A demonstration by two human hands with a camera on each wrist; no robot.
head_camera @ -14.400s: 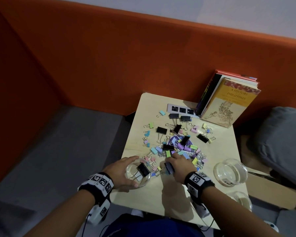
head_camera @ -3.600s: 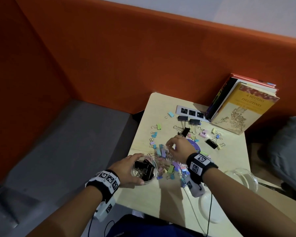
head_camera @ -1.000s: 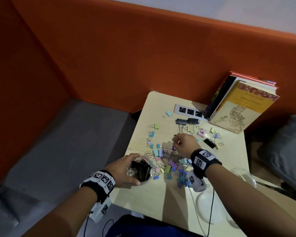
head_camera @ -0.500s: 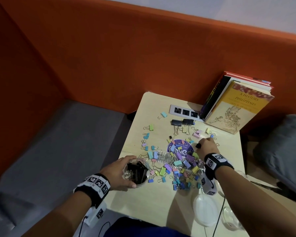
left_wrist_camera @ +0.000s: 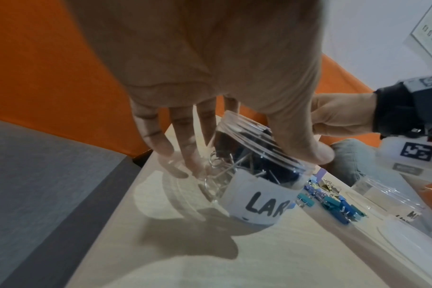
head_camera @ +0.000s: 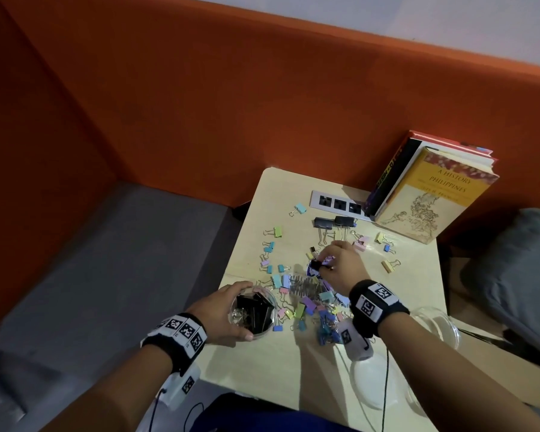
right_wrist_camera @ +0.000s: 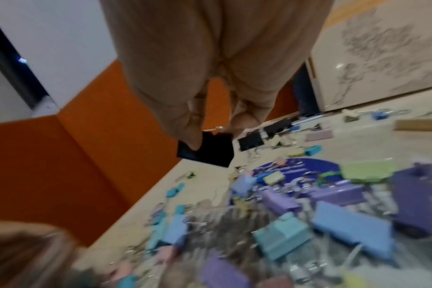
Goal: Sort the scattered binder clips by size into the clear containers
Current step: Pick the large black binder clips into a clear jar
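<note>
My left hand grips a clear jar at the table's front left. The jar carries a label starting "LAR" and holds several large black binder clips. Above the clip pile, my right hand pinches a large black binder clip by its wire handles. That clip hangs off the table. Many small pastel clips lie scattered in the middle. Two more black clips lie near the back.
Books lean on the orange wall at the back right, beside a white socket strip. A second clear container and a round lid sit at the front right. A grey cushion lies off the table's right edge.
My right hand has come back left from the far right of the pile, now with a black clip lifted in its fingers. The left hand keeps its hold on the jar.
</note>
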